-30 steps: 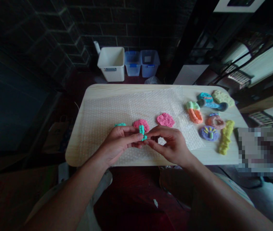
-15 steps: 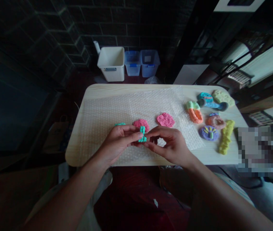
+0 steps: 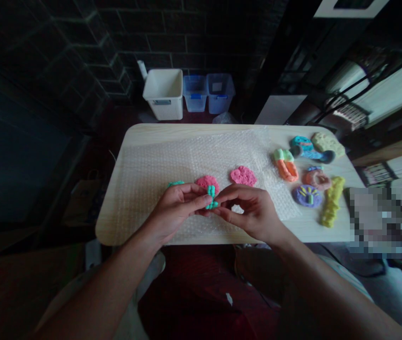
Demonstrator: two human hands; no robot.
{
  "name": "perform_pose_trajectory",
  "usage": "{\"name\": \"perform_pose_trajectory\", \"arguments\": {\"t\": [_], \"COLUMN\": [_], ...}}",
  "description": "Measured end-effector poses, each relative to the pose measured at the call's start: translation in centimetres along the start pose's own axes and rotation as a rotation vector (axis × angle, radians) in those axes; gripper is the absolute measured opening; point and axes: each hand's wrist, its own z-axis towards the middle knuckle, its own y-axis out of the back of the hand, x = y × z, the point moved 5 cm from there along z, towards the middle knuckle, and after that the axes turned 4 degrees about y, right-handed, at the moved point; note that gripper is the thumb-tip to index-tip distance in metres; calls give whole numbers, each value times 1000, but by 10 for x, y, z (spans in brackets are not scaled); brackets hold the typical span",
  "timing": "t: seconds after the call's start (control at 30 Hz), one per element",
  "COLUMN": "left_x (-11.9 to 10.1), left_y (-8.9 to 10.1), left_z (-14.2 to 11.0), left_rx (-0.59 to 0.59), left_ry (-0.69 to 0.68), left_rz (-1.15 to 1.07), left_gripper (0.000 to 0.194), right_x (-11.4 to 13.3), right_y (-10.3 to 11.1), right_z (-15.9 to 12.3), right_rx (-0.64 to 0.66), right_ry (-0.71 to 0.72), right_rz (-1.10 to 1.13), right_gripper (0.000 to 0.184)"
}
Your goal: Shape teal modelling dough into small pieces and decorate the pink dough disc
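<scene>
Between thumb and fingers, my left hand (image 3: pixel 175 210) pinches a small turquoise-green clay piece (image 3: pixel 211 191) with lumpy, segmented strips. My right hand (image 3: pixel 253 210) is closed too, its thumb and fingertips pressing at the piece's right side. Just beyond the fingers lies a round pink clay lump (image 3: pixel 207 181), partly covered by the hands. Another pink clay piece (image 3: pixel 243 176), flattened and uneven, rests to its right. More green clay (image 3: pixel 175 183) peeks out behind my left hand, mostly hidden.
Bubble wrap (image 3: pixel 158 160) covers much of the wooden table (image 3: pixel 115 222). Coloured clay shapes sit at the right, including a purple disc (image 3: pixel 307 196), a yellow strip (image 3: pixel 333 203) and an orange-green loop (image 3: pixel 286 166). A white bin (image 3: pixel 165 97) and two blue-tinted bins (image 3: pixel 221 97) stand beyond the table.
The green piece has turned slightly and shifted a little to the right between my fingers, showing more of its lower strip. Both hands stay nearly in place.
</scene>
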Motion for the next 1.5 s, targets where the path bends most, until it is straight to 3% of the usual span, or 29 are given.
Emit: {"name": "perform_pose_trajectory", "arguments": {"t": [0.23,0.43,0.57,0.8,1.13,1.27,1.4,1.5], "left_x": [1,3,4,5,12,-5,-39,-42], "left_y": [0,2,-3,-8,-7,3,29,43], "left_z": [0,2,3,2,5,-1,-13,-11], "left_rx": [2,-14,-4,45,-16,-134,-433,-476], "left_ry": [2,-31,-94,-127,-141,-251,-519,-557], "left_rz": [-1,140,288,355,341,430,914,1207], "left_gripper": [28,25,19,19,25,27,16,24], "right_x": [2,-13,-22,-30,-35,-38,-47,-55], "right_y": [0,6,3,3,5,14,25,31], "right_z": [1,1,2,1,1,3,2,-1], "right_rx": [10,-66,-83,-120,-199,-172,-75,-6], "right_ry": [-13,-268,-346,-438,-461,-440,-391,-371], "right_rz": [-4,160,278,364,365,213,-64,-298], "right_gripper": [13,30,36,32,35,33,31,30]}}
